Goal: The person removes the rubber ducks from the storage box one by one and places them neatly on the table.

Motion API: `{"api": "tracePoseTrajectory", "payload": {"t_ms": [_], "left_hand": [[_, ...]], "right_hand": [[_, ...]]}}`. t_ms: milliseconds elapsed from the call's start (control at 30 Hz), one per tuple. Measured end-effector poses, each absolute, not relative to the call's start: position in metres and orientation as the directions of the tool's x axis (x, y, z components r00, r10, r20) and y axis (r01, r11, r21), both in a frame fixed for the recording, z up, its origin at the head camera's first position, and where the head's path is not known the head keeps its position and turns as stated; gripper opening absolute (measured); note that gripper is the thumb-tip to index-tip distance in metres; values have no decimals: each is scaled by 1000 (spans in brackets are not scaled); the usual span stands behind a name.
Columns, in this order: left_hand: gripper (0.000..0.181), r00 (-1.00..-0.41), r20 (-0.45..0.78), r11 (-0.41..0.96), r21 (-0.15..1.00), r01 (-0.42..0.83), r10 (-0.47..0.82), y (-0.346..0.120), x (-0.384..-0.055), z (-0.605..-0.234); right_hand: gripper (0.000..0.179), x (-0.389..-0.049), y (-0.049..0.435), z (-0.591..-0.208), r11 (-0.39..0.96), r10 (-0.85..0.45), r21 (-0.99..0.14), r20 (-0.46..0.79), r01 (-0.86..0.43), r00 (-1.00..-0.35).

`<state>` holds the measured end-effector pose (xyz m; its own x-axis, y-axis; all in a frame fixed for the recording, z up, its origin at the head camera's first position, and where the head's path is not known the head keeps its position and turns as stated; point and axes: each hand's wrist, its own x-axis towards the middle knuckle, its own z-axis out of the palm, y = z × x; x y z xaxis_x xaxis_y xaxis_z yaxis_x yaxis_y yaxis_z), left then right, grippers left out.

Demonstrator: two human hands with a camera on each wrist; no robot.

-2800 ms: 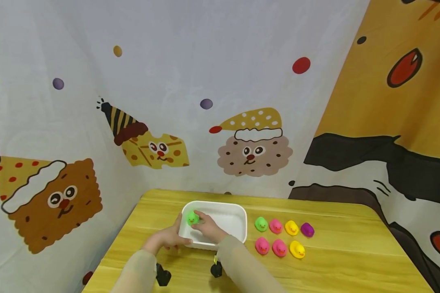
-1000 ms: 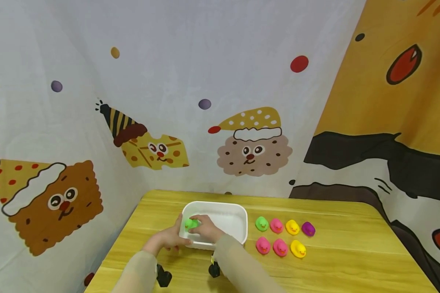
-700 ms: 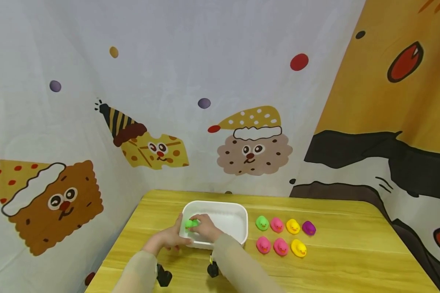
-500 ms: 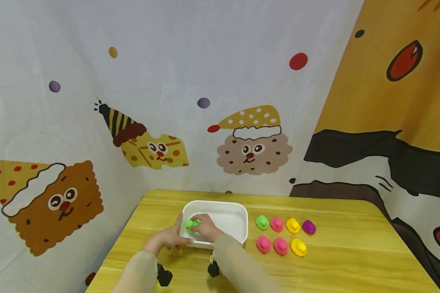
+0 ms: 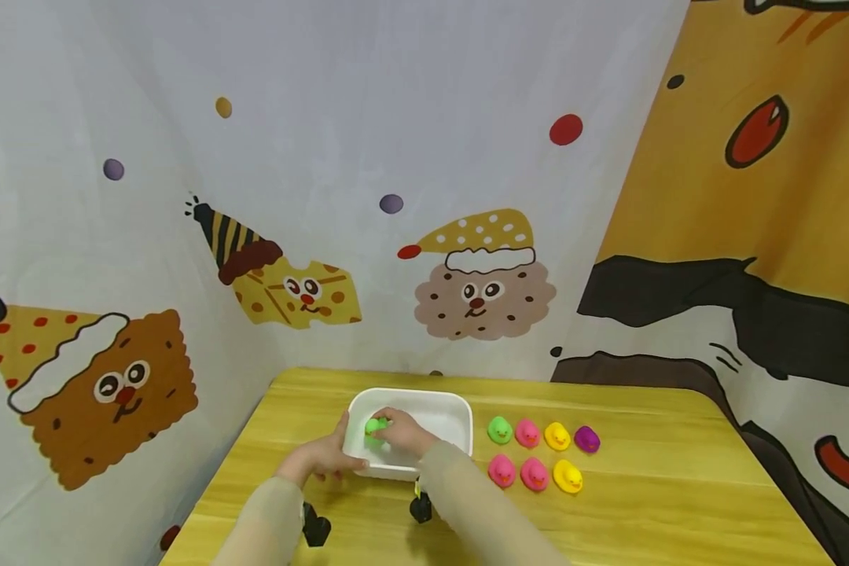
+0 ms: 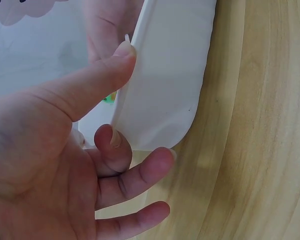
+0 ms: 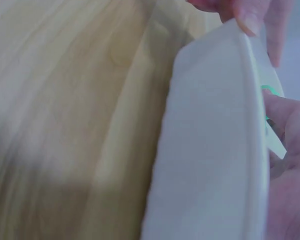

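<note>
In the head view a white plastic tray (image 5: 460, 432) stands on the wooden table. My left hand (image 5: 321, 457) holds its near left corner, fingers along the outside. The left wrist view shows the thumb (image 6: 97, 80) on the rim and an index fingertip at the corner. Inside the tray, towards its left end, my right hand (image 5: 403, 432) grips a green rubber duck (image 5: 373, 426) between thumb and fingers. In the right wrist view the tray's side wall (image 7: 205, 135) hides most of that hand and duck; only slivers of green show.
Right of the tray sit several rubber ducks in two rows. The back row has a green duck (image 5: 499, 430), a pink, a yellow and a purple duck (image 5: 587, 439). Two pink ducks and a yellow duck (image 5: 567, 476) form the front row. A patterned cloth (image 5: 325, 118) hangs behind the table.
The right hand first brought the green duck towards the near left of the tray, then shifted it slightly right and away from me. The left hand keeps its place on the corner.
</note>
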<state>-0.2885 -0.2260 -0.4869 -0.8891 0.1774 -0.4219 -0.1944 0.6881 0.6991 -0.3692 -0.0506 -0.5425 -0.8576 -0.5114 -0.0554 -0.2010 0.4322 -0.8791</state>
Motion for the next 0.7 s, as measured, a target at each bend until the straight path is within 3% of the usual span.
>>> {"api": "tracePoseTrajectory", "payload": {"t_ms": [300,700], "left_hand": [[114,-896,-405,691,701,-176,183,-226,-288,-489],[113,-905,-390,694,700,-171,170,-226,-284,-487]], "right_hand": [[25,-379,-29,-531,414,-514,-878,-5,-243,-858],[28,-388,5,-509,409,-546,-885,-42,-222,-837]]}}
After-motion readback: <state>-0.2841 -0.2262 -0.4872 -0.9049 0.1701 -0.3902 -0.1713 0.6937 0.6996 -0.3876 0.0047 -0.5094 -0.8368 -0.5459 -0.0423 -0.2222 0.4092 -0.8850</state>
